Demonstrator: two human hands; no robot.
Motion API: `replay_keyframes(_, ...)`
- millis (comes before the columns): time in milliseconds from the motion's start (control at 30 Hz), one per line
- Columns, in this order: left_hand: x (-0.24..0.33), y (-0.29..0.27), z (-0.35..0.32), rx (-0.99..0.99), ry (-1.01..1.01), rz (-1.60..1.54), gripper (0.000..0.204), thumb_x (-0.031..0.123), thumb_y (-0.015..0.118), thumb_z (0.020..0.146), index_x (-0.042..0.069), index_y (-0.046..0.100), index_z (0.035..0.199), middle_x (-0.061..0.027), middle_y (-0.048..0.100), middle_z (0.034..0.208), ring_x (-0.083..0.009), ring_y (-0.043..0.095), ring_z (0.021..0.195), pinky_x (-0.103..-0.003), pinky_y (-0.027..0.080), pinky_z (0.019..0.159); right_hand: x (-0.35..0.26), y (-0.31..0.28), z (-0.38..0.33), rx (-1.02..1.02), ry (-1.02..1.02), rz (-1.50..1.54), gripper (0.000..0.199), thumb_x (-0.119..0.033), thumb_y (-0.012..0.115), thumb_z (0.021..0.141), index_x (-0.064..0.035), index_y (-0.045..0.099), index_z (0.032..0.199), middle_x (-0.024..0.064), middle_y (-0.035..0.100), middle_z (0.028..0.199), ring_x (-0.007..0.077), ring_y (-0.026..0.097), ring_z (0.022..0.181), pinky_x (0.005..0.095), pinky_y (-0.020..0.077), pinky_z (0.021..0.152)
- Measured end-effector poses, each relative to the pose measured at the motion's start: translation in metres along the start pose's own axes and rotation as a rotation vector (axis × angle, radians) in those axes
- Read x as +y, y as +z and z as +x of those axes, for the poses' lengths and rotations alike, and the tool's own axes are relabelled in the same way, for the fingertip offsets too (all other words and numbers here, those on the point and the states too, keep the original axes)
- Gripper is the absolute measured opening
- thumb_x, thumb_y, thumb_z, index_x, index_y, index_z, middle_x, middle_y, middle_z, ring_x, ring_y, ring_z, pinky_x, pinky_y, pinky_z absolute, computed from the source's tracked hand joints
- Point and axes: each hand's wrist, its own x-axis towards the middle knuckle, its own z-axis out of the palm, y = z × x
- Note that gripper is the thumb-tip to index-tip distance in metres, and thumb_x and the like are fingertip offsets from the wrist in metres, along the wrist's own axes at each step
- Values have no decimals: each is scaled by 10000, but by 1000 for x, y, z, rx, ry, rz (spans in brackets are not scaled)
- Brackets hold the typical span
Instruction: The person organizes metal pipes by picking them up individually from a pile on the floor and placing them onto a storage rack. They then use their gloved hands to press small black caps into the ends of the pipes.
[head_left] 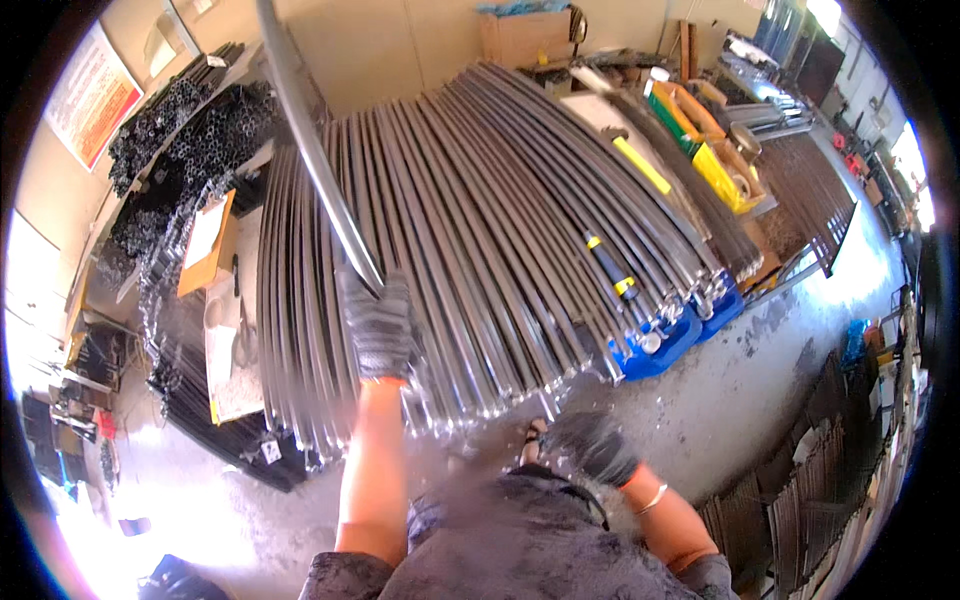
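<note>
My left hand (pixel 378 330), in a dark striped knit glove with an orange cuff, is closed round the near end of a shiny metal tube (pixel 318 165). The tube slants up and away to the far left, above a broad row of dark metal tubes (pixel 430 220) lying side by side. My right hand (pixel 595 447), gloved in dark grey with a bracelet at the wrist, is low in front of my body, just off the tubes' near ends. Motion blur smears its fingers, so what it holds, if anything, cannot be made out.
A yellow-and-black handled tool (pixel 611 268) lies on the tubes at right, near blue supports (pixel 655 345). An orange clipboard (pixel 207 243) stands at left, before stacked tube bundles (pixel 205 135). Far right are a yellow box (pixel 722 178) and more rods (pixel 805 180).
</note>
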Motion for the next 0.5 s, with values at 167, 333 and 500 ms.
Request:
replay_keyframes(167, 15, -21, -1, -15, -91, -81, 400, 43, 554, 859, 93, 385, 1219, -6, 494, 671, -75, 502, 507, -225, 448, 418, 95, -37, -107, 143, 377, -550, 160, -198, 574, 831, -82, 658, 903, 153, 650, 914, 335, 613, 825, 435, 482, 735)
replay_keyframes(333, -72, -48, -20, 11, 162, 436, 575, 80, 566, 831, -13, 343, 1352, -199, 505, 1252, -272, 514, 1133, -338, 376, 992, 81, -70, -126, 27, 891, -570, 647, -261, 765, 666, -120, 492, 1236, 139, 539, 1234, 315, 522, 1116, 411, 422, 949)
replay_keyframes(500, -97, -40, -44, -32, 151, 671, 628, 67, 590, 808, -18, 324, 1370, -215, 469, 1314, -301, 482, 1195, -337, 357, 1018, 100, -88, -121, 257, 705, -553, 525, -271, 735, 706, -103, 548, 1166, 141, 598, 1099, 290, 596, 970, 391, 477, 834)
